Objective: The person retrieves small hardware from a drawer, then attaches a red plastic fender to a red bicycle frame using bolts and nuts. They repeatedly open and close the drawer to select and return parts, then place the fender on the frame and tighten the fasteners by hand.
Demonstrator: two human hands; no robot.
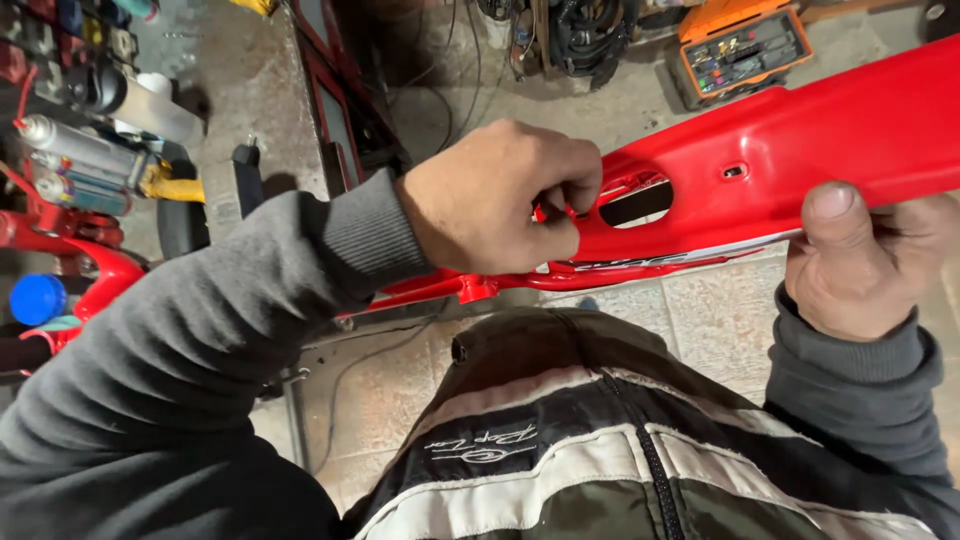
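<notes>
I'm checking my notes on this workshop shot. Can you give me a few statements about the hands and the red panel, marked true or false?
1. The left hand is closed at the oval opening in the red panel. True.
2. The right hand hangs free. False: it grips the panel's near edge.
3. The panel is blue. False: it is red.
4. An orange case lies on the floor beyond. True.

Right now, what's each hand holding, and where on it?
Both hold the red panel. Left hand is clenched at the rim of its oval opening; right hand pinches its lower edge.
</notes>
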